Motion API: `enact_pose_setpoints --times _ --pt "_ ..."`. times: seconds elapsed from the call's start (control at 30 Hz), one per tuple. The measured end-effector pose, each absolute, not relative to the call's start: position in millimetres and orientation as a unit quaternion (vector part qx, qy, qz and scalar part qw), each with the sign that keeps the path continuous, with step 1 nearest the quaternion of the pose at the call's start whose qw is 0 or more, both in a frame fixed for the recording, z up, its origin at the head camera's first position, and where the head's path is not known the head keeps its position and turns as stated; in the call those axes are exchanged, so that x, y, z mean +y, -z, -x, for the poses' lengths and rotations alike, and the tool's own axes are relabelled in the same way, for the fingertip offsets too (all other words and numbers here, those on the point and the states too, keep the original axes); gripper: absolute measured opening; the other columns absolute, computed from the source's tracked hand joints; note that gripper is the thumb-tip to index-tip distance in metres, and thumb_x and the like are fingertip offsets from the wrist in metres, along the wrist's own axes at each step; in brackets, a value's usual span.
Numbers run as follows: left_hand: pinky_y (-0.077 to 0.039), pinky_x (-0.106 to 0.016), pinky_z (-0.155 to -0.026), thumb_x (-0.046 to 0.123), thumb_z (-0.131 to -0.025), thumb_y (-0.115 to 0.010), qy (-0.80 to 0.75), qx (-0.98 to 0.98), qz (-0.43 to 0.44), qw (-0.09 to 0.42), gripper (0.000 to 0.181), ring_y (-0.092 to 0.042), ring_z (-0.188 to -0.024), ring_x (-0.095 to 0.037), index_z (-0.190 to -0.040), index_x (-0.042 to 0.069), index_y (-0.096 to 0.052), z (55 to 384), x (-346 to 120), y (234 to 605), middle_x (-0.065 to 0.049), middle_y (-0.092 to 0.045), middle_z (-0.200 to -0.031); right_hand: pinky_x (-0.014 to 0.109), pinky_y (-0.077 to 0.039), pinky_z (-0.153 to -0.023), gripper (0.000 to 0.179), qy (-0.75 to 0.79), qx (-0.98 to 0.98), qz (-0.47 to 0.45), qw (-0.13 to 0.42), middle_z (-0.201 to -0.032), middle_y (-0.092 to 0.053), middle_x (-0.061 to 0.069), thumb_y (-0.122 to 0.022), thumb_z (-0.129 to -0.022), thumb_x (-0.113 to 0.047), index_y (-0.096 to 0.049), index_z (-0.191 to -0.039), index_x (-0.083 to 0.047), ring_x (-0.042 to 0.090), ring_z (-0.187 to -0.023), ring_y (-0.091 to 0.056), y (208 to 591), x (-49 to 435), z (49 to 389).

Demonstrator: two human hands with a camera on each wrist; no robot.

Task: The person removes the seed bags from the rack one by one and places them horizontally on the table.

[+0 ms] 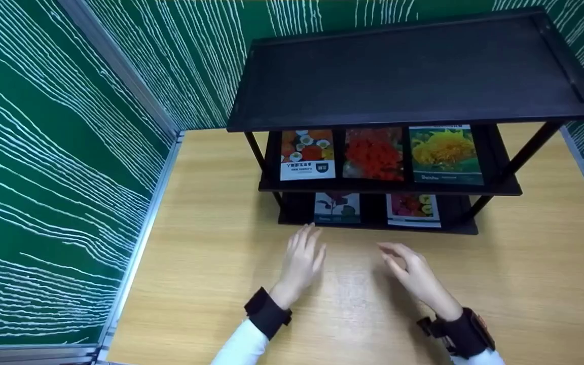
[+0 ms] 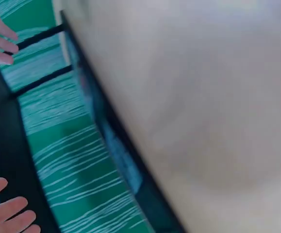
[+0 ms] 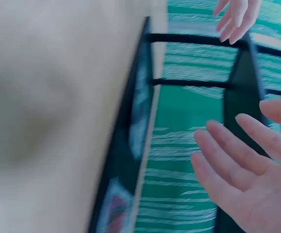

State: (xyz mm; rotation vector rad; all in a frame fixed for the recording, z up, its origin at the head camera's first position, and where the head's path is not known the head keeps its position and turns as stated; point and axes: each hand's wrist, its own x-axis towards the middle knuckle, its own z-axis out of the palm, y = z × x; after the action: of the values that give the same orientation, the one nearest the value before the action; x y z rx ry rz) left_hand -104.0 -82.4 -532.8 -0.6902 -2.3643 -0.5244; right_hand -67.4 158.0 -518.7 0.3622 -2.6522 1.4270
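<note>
In the head view my left hand (image 1: 299, 261) hovers in front of a black three-tier shelf (image 1: 393, 81), its fingers loosely extended toward the bottom tier's flower card (image 1: 337, 209). My right hand (image 1: 416, 276) is off to the right, fingers slightly bent, near another flower card (image 1: 413, 209) on that tier. Nothing is held by either hand. The left wrist view catches the left hand's fingertips (image 2: 9, 213) at the lower left; the right wrist view has the right palm (image 3: 261, 189) with spread fingers.
On the middle tier lie three picture cards: orange and white flowers (image 1: 307, 154), red flowers (image 1: 373, 154) and a yellow flower (image 1: 446, 154). A wooden table (image 1: 201, 243) bears the shelf. Green panels (image 1: 43, 152) with white wavy lines enclose the left and back.
</note>
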Motion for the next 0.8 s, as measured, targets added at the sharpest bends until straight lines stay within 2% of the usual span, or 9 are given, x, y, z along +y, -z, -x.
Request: enact_pose_setpoints --times 0.1,0.2,0.33,0.6,0.8 --pt "-0.045 -0.039 -0.086 0.006 -0.073 -0.066 0.238 -0.868 0.269 0.342 0.031 -0.055 -0.096 -0.028 -0.101 -0.004 -0.059 113 -88 513 -0.018 -0.059 -0.102 0.036 -0.049 -0.081 0.025 -0.497 -0.856 -0.138 0.037 -0.103 -0.062 0.01 -0.056 -0.084 -0.001 -0.059 -0.109 0.001 0.021 -0.094 -0.057 501 152 78" --pt "-0.045 -0.037 -0.086 0.004 -0.075 -0.064 0.268 -0.856 0.265 0.354 0.028 -0.055 -0.094 -0.027 -0.101 -0.004 -0.059 123 -95 493 -0.016 -0.06 -0.1 0.031 -0.048 -0.082 0.025 -0.512 -0.844 -0.156 0.027 -0.105 -0.062 0.009 -0.055 -0.086 -0.004 -0.059 -0.11 -0.001 0.019 -0.095 -0.057 483 147 91" --pt "-0.045 -0.033 -0.087 0.005 -0.079 -0.061 0.281 -0.856 0.257 0.35 0.025 -0.055 -0.095 -0.025 -0.102 -0.003 -0.059 137 -103 468 -0.016 -0.06 -0.1 0.028 -0.047 -0.083 0.028 -0.533 -0.828 -0.174 0.0 -0.109 -0.06 0.012 -0.052 -0.089 -0.009 -0.056 -0.115 -0.002 0.021 -0.097 -0.057 461 141 110" --pt "-0.046 -0.032 -0.082 0.006 -0.079 -0.061 0.23 -0.867 0.264 0.354 0.024 -0.055 -0.092 -0.025 -0.102 -0.002 -0.06 164 -107 444 -0.013 -0.059 -0.099 0.02 -0.046 -0.083 0.035 -0.588 -0.779 -0.194 -0.096 -0.111 -0.057 0.017 -0.047 -0.092 -0.018 -0.05 -0.121 0.0 0.025 -0.099 -0.056 433 137 150" --pt "-0.046 -0.034 -0.082 0.011 -0.084 -0.056 0.241 -0.887 0.236 0.314 0.023 -0.054 -0.092 -0.027 -0.101 -0.004 -0.059 176 -109 434 -0.014 -0.058 -0.098 0.024 -0.045 -0.086 0.037 -0.602 -0.767 -0.187 -0.124 -0.114 -0.055 0.02 -0.046 -0.093 -0.017 -0.047 -0.124 0.002 0.027 -0.103 -0.053 420 133 169"
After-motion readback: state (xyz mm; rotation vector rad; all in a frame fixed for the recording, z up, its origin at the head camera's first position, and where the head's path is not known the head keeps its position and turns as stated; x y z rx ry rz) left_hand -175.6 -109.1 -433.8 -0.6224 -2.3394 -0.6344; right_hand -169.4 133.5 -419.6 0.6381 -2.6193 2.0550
